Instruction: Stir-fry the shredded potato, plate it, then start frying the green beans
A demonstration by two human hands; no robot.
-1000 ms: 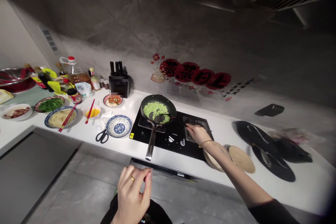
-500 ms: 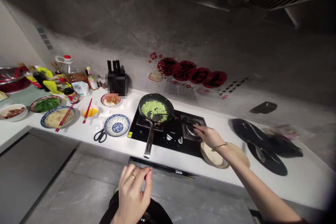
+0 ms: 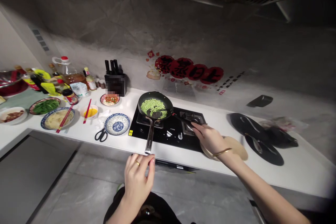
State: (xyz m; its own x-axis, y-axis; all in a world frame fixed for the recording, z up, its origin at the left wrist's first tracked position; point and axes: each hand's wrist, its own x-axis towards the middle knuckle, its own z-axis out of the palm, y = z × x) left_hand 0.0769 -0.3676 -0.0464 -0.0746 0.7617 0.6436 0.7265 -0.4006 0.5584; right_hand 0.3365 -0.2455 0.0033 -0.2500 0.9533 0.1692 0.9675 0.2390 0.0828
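My right hand (image 3: 210, 136) grips the black handle of a spatula (image 3: 182, 119) with a red band. The spatula's dark head lies among green peas (image 3: 152, 106) in a frying pan (image 3: 169, 101). The pan rests on the left burner of a black gas hob (image 3: 160, 136), its metal handle (image 3: 149, 138) pointing toward me. My left hand (image 3: 139, 178), with a ring, is raised just below that handle's end. Its fingers are curled in and the thumb is close to the index finger. I see nothing held there; the palm side is hidden.
A blue-patterned plate (image 3: 117, 125) and black scissors (image 3: 101, 135) lie left of the hob. Further left stand bowls of food, red chopsticks (image 3: 88, 111), bottles and a knife block (image 3: 115, 84). To the right are a round beige board (image 3: 237, 148) and black pan lids (image 3: 265, 150).
My right hand has shifted slightly left and up with the spatula, whose head has moved in the peas. My left hand has risen to the right, closer to the pan handle's end.
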